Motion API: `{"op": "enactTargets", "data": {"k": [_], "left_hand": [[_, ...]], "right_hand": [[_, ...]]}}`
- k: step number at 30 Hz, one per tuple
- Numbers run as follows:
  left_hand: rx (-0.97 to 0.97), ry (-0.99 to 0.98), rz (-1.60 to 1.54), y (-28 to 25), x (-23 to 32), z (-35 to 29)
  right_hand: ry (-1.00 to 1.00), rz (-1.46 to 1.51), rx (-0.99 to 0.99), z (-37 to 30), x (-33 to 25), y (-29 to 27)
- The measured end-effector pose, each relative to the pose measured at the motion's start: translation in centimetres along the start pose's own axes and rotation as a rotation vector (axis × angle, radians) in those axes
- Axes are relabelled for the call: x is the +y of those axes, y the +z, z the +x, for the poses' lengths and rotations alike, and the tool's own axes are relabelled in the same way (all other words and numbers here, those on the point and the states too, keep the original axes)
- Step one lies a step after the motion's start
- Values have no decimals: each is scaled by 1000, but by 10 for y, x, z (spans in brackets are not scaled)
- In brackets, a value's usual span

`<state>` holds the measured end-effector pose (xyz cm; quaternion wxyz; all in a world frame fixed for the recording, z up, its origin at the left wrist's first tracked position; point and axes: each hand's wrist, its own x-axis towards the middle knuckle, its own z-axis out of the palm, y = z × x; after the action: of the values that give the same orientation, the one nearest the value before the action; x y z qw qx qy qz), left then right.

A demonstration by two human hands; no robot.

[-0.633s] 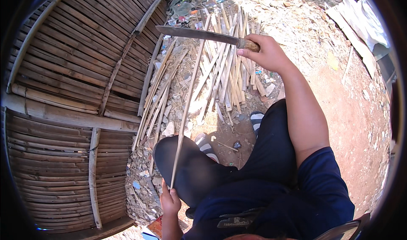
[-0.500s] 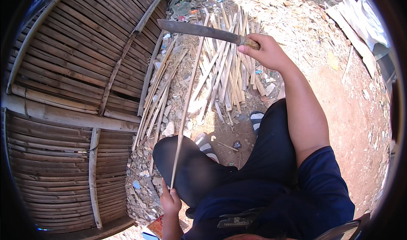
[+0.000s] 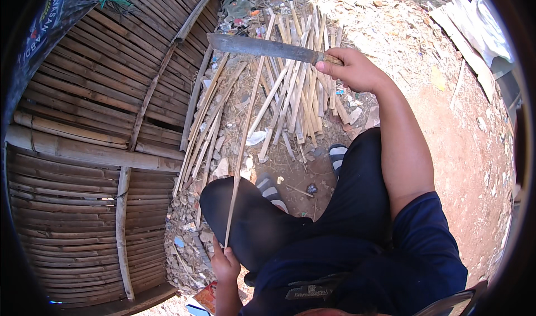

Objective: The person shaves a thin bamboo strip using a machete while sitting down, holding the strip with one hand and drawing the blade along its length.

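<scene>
Right hand [image 3: 354,70], upper centre, grip closed on machete [image 3: 262,46] handle. Left hand [image 3: 225,263], bottom centre, pinches bamboo strip [image 3: 241,143], which runs up beneath the blade. Split slats [image 3: 298,92] already piled beyond; this strip appears uncut. Versus 0.5 s ago: blade barely shifted, strip unmoved.

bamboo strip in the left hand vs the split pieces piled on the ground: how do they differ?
The bamboo strip is one long thin sliver, slanting up from the left hand at the knee toward the machete; the piled bamboo pieces are many, shorter and wider, lying loose on the dirt. The strip is gripped at its near end; nothing holds the pile. Both are pale, dry, split bamboo.
</scene>
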<state>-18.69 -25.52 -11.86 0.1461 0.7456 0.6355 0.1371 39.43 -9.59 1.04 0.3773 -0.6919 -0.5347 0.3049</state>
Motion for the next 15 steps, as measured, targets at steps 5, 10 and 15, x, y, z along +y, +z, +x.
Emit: {"op": "enactTargets", "data": {"k": [5,10,15], "left_hand": [[41,19,29,3,5,2],[59,47,62,3,2,1],[84,64,67,3,5,3]], "right_hand": [[64,65,3,6,14,-9],[82,1,-220,3,9,-5],[81,51,-211,4,13,-7]]}}
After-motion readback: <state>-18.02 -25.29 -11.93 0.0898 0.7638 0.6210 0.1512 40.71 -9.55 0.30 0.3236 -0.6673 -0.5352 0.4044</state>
